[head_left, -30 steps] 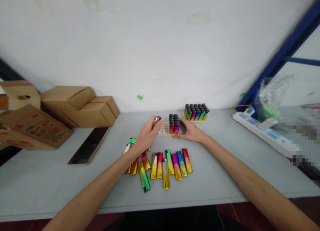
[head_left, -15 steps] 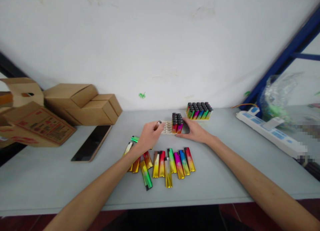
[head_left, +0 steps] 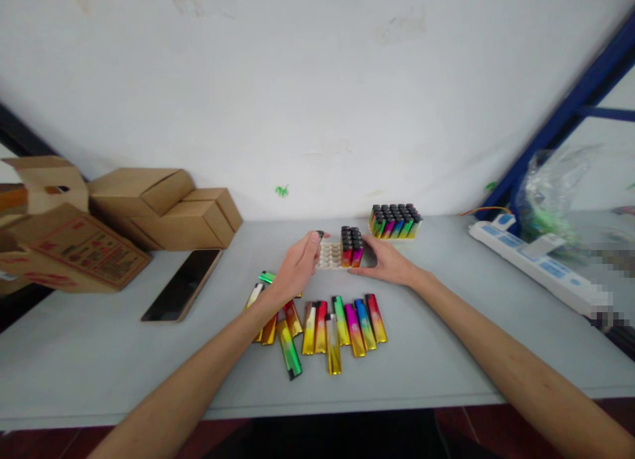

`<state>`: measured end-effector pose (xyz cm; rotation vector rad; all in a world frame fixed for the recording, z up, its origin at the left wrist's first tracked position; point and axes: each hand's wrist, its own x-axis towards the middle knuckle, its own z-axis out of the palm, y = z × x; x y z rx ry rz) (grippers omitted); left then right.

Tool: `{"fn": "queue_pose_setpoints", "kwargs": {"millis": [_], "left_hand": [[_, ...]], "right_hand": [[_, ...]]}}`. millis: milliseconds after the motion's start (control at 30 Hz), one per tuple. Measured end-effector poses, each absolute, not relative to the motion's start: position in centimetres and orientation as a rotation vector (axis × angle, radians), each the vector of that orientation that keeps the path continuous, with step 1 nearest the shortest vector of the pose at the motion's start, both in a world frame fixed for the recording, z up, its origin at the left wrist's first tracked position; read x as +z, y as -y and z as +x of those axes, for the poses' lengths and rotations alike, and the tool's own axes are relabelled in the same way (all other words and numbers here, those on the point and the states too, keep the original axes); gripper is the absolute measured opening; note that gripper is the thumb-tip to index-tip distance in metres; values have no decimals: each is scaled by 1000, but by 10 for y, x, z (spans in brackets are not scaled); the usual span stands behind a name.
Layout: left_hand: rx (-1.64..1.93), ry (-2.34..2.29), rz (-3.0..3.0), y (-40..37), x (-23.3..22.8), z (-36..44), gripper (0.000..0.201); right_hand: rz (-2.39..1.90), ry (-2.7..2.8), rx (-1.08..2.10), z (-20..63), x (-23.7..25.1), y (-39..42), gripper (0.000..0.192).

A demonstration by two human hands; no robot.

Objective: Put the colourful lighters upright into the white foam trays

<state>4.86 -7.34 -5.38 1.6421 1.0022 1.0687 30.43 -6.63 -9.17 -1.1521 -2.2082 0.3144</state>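
A white tray [head_left: 329,256] with rows of round-cornered slots lies on the table. Several lighters with black tops [head_left: 352,246] stand upright in its right part. My left hand [head_left: 301,257] is closed at the tray's left end, pinching a lighter [head_left: 320,234]; only its dark top shows and the body is hidden by the fingers. My right hand [head_left: 385,260] curves round the tray's right end, thumb in front and fingers behind, holding it in place. Nearer the front edge lie several loose lighters [head_left: 356,329] in shiny mixed colours, some partly behind my left forearm.
A second tray packed with upright lighters [head_left: 395,222] stands against the wall. To the left are a phone [head_left: 182,285], closed cardboard boxes [head_left: 169,208] and an opened carton [head_left: 74,247]. A white power strip [head_left: 538,267] and a clear plastic bag [head_left: 550,188] are at the right.
My left hand has shifted slightly left and up with the lighter, from over the tray's slots to its left end. My right hand stays at the tray.
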Motion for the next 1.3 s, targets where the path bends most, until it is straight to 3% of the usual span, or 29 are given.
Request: {"fn": "queue_pose_setpoints", "kwargs": {"millis": [100,433,1033,1200,1300], "left_hand": [[1073,-935,1669,66,-60,48,51],[1263,-919,1669,44,-64,57,36],[987,-1031,2131,30,-70,64,12],[878,-1058,2179,29,-72,64,17],[869,-1100,2274,35,-63,57,35]], "right_hand": [[-1180,2211,304,304,-91,67,78],[-1155,2215,317,300,-91,69,81],[-1133,2217,327,299,-92,69,79],[-1131,2212,323,298,-92,69,78],[-1116,2216,334,299,-91,69,76]]}}
